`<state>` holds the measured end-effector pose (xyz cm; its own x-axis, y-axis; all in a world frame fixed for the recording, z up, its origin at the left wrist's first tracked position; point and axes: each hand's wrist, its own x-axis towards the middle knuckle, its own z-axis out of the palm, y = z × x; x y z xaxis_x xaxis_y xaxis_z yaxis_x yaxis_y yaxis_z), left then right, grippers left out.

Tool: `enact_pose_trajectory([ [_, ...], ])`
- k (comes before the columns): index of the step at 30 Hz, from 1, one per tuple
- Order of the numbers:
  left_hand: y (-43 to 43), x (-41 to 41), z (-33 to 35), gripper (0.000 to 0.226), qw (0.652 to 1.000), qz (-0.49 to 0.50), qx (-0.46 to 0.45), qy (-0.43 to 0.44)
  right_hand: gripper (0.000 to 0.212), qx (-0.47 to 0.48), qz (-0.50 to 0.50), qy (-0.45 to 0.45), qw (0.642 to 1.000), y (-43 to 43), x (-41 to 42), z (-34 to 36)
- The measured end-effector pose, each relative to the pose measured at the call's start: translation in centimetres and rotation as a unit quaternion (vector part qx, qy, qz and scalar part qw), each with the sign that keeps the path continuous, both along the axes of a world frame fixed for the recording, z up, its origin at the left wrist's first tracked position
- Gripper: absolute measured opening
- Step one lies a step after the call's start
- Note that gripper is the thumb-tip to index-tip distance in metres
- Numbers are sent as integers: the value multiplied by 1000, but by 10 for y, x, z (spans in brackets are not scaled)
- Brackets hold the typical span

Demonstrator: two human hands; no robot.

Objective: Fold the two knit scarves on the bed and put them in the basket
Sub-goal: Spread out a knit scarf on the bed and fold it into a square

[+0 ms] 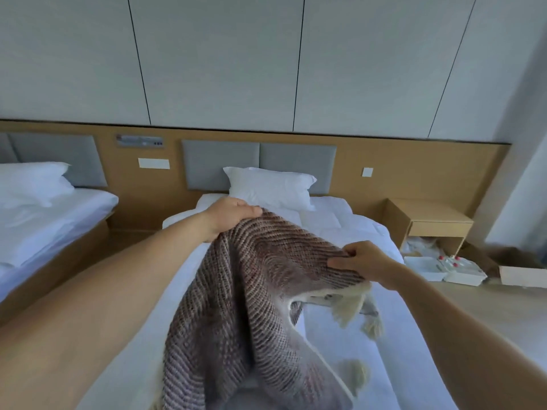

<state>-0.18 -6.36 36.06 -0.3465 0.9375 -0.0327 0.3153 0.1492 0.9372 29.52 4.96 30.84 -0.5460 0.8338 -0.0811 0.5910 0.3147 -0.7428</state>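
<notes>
Gripping the brown knit scarf [251,285] by its upper edge, the left hand [229,216] and right hand [365,263] each curl their fingers into the fabric and hold it lifted over the bed [340,350], cream fringe trailing onto the sheet. One pillow [269,187] lies beyond. A second bed [44,226] stands to the left, one nightstand [429,221] to the right, with white boxes [426,269] on the floor beside it.

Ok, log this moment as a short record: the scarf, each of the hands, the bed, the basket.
scarf: brown knit scarf with a cream fringe, held up over the bed and draping down
left hand: left hand grips the scarf's far edge
right hand: right hand pinches its right edge, near the fringe
bed: bed with white bedding, pillow at its head
basket: not in view
</notes>
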Motion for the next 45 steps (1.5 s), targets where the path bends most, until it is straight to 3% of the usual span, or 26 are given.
enact_pose_trajectory([
  [7, -2, -27, -38, 22, 974, 163, 31, 154, 30, -48, -36, 115, 992, 10, 9, 6],
  [10, -5, -30, -49, 18, 978, 140, -6, 152, 25, -101, -52, 252, 961, 10, 2, 9],
  [13, -3, -27, -55, 24, 985, 115, -29, 121, 20, -74, -112, 321, 938, 8, -11, 14],
  [19, -5, -9, -39, 31, 999, 49, 3, -9, 22, 32, -188, 234, 953, -4, -28, 27],
  [21, -2, 3, -27, 29, 999, 21, 13, -31, 21, 55, -183, 253, 948, -8, -34, 29],
  [27, 12, 58, 6, 31, 993, -96, 56, -41, 9, -44, 87, 218, 971, -41, -65, 37],
  [29, 12, 63, 9, 33, 991, -115, 53, -36, 13, -59, 106, 215, 969, -45, -67, 35],
  [33, 6, 58, -3, 13, 988, -129, 32, -82, 14, 5, 47, 233, 971, -42, -68, 39],
  [35, 5, 53, -17, 26, 987, -129, 14, -92, 20, 61, 11, 238, 969, -40, -70, 46],
  [37, 2, 48, -33, 37, 987, -144, -19, -76, 25, 89, -24, 273, 958, -37, -70, 55],
  [40, -5, 39, -56, 26, 991, -126, -53, -13, 25, 114, -74, 320, 938, -33, -66, 70],
  [45, -13, 19, -85, 28, 992, -83, -88, 22, 20, 158, -143, 342, 915, -21, -54, 74],
])
